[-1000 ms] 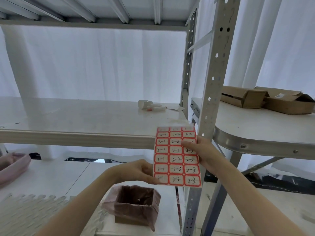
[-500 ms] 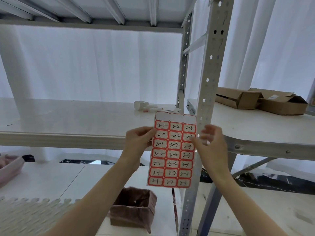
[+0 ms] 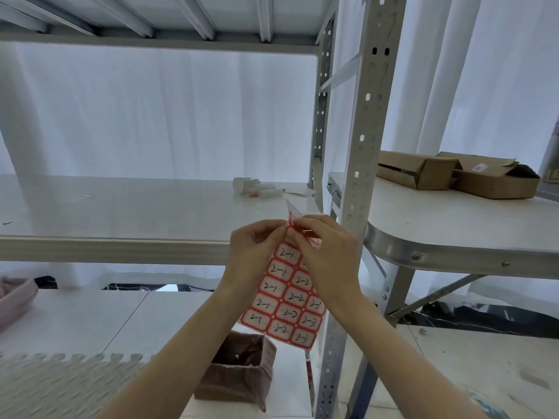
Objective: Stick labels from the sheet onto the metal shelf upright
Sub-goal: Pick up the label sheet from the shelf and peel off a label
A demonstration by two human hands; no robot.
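Head view: the label sheet [image 3: 284, 306] hangs below both grips, its handwritten numbers facing the person so they can be read.
Left grip [image 3: 254, 252]: fingers curled, pinching the sheet's top-left edge to steady it.
Right grip [image 3: 326, 258]: fingertips pinch the bent top edge, probably to lift a label; which one is hidden.
Metal shelf upright [image 3: 366, 131]: just right of the right grip, close enough for sticking.
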